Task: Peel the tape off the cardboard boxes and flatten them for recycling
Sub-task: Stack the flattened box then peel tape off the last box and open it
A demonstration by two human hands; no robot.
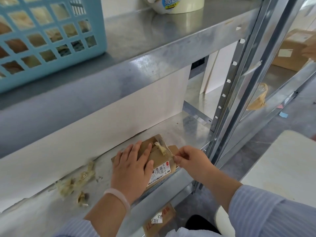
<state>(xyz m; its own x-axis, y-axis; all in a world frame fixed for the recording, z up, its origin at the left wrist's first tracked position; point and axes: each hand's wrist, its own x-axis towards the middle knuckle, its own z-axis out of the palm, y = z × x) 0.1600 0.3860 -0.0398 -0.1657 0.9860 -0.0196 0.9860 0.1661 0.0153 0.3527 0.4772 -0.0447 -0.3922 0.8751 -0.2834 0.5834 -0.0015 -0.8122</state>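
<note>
The small cardboard box (161, 159) sits near the front edge of the steel shelf (181, 130), and the person has it pinned there. The left hand (131, 166) lies flat over the box's left half, fingers straight and spread, the tips reaching toward the torn-open flaps at the far end. It looks like a deliberate anchor, so the light box does not lift or skid when tape is pulled. Just to the right of those fingertips, the right hand (189, 159) works the box's right edge. Its thumb and forefinger are pinched together on the end of a clear tape strip (174, 157), with the other fingers curled loosely behind. The strip seems to run down the corner beside the shipping label (159, 173), which shows just past the left thumb. A crumpled tape wad (160, 147) clings to the top flap between the two sets of fingertips, half loosened by the look of it. Well out beyond the left little finger, peeled tape scraps (77, 182) lie scattered on the shelf. I'd guess they were dropped there so the sticky bits stay clear of the work. The box is not yet flattened.
</note>
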